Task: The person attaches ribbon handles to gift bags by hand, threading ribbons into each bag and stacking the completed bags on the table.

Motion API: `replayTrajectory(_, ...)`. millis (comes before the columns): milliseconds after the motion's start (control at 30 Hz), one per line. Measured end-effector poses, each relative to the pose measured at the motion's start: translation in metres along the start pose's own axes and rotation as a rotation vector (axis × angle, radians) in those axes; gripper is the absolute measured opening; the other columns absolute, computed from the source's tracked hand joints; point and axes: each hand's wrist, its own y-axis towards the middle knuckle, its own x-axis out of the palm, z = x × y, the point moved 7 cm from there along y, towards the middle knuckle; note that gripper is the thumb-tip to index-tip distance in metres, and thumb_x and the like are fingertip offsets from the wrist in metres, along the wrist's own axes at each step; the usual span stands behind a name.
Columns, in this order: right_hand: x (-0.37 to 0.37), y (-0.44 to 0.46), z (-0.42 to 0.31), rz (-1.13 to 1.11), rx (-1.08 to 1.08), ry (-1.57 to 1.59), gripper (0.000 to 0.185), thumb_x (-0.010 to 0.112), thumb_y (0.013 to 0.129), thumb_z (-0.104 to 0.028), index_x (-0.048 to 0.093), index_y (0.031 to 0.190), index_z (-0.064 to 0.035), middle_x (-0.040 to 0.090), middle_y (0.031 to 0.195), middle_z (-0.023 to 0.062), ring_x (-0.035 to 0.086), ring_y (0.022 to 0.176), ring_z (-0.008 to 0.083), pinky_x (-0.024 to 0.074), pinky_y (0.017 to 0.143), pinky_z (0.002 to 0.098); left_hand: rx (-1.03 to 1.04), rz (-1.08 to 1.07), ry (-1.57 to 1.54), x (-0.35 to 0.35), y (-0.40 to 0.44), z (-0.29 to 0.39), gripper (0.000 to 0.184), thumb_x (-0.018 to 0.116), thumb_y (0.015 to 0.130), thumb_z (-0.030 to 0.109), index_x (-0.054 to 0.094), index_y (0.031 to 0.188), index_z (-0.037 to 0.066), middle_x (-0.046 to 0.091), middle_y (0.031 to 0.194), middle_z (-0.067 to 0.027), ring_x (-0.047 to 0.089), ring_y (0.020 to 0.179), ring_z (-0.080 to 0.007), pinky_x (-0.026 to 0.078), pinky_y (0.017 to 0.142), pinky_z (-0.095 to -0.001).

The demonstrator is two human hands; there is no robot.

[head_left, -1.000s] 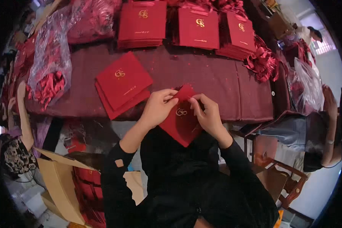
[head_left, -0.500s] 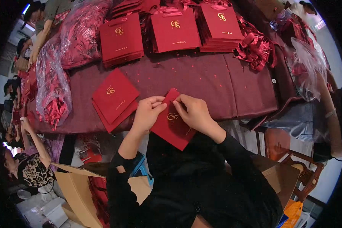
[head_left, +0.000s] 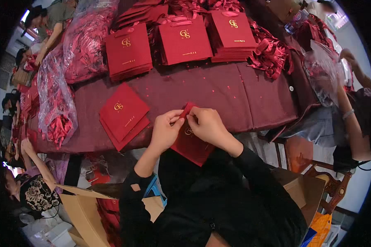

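Note:
A flat red paper gift bag (head_left: 191, 149) with a gold logo hangs tilted in front of my body, at the table's near edge. My left hand (head_left: 165, 131) pinches its upper left edge between thumb and fingers. On the upper right edge, my right hand (head_left: 210, 126) is closed in a pinch and covers part of the logo. Whether a ribbon is between the fingertips is too small to tell. To the left of my hands, a few more red gift bags (head_left: 125, 113) lie fanned on the cloth.
Stacks of red bags with ribbon handles (head_left: 185, 41) stand along the table's far side. A loose ribbon heap (head_left: 270, 57) lies right of them, plastic-wrapped ribbons (head_left: 57, 99) left. A cardboard box (head_left: 82, 214) is below me. Co-workers stand at both sides, one arm (head_left: 352, 123) at right.
My fingers have drawn closer together at the bag's top edge, and the bag is turned more away from view. The camera has tilted slightly. The co-worker's arms at right have moved.

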Motion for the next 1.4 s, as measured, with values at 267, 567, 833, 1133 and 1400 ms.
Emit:
replayTrajectory(267, 0.001, -0.005, -0.006, 0.072, 0.01, -0.119, 0.015, 0.059, 0.082, -0.013, 0.056, 0.076, 0.0006, 0.06, 0.068, 0.0206, 0.06, 0.067, 0.0401, 0.047, 0.058, 0.0477, 0.068, 0.024, -0.041, 0.006, 0.002, 0.003, 0.025, 0.059, 0.087, 0.001, 0.062, 0.111, -0.005, 0.07, 0.097, -0.0134, 0.066, 0.09, -0.0141, 0.05, 0.076, -0.0258)
replayTrajectory(567, 0.005, 0.004, 0.024, -0.152, 0.183, 0.054, 0.014, 0.061, 0.082, -0.016, 0.06, 0.079, -0.0018, 0.063, 0.072, 0.0197, 0.063, 0.068, 0.0383, 0.048, 0.059, 0.048, 0.07, 0.036, 0.084, 0.013, -0.005, 0.01, 0.024, 0.057, 0.088, 0.001, 0.061, 0.111, -0.005, 0.07, 0.097, -0.0134, 0.066, 0.088, -0.0128, 0.05, 0.076, -0.026)
replayTrajectory(833, -0.014, -0.021, 0.006, 0.082, -0.131, -0.358, 0.008, 0.06, 0.085, -0.013, 0.057, 0.089, -0.0065, 0.059, 0.076, 0.0123, 0.06, 0.069, 0.0343, 0.0481, 0.057, 0.0413, 0.011, -0.119, -0.258, 0.02, 0.006, 0.005, 0.031, 0.051, 0.093, 0.003, 0.059, 0.123, -0.001, 0.067, 0.099, -0.0062, 0.061, 0.087, -0.0112, 0.048, 0.079, -0.0221)
replayTrajectory(1133, -0.028, -0.027, 0.03, 0.065, -0.113, 0.065, 0.014, 0.061, 0.088, -0.019, 0.058, 0.088, -0.0051, 0.061, 0.08, 0.0135, 0.061, 0.072, 0.0343, 0.0474, 0.059, 0.0399, 0.14, -0.227, -0.067, 0.036, 0.016, 0.017, 0.025, 0.052, 0.091, 0.003, 0.061, 0.113, -0.003, 0.066, 0.082, -0.0065, 0.064, 0.079, -0.0193, 0.048, 0.068, -0.0313)
replayTrajectory(1400, -0.032, -0.024, 0.037, -0.036, -0.06, 0.096, 0.02, 0.063, 0.088, -0.023, 0.058, 0.086, -0.0036, 0.06, 0.08, 0.0144, 0.06, 0.072, 0.0347, 0.0463, 0.059, 0.0409, 0.476, -0.079, 0.497, 0.031, 0.013, 0.052, 0.011, 0.052, 0.084, 0.0, 0.059, 0.094, -0.002, 0.062, 0.091, -0.0222, 0.062, 0.087, -0.0392, 0.049, 0.073, -0.0429)
